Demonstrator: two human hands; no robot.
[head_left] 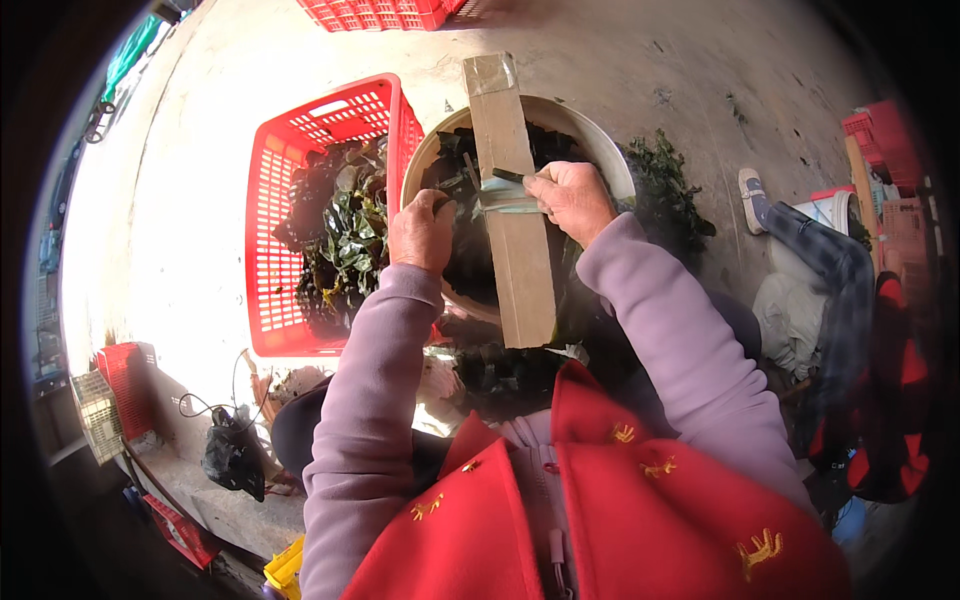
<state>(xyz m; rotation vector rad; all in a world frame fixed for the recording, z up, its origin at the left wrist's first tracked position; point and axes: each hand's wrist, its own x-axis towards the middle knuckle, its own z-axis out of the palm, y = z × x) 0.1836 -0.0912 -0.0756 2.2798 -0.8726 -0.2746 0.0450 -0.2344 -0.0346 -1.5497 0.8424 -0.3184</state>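
Note:
My right hand (576, 201) pinches a dark green strip (510, 175) over a tan board (520, 290) that lies across a round pale tub (605, 148). A pale bluish wrap (505, 203) circles the board's middle. My left hand (420, 232) is closed at the tub's left side on something dark, too hidden to name. Dark leafy material, like seaweed, fills the tub (460, 265). Just left, a red plastic crate (268, 260) holds more wet, dark green and brown leaves (355, 220).
Another red crate (370, 10) stands at the back. Dark greens (665, 200) lie right of the tub. Another person's leg (830, 255) and sneaker (752, 200) are at right, beside a white bucket (830, 208). A black bag (233, 455) and smaller crates (128, 385) sit lower left.

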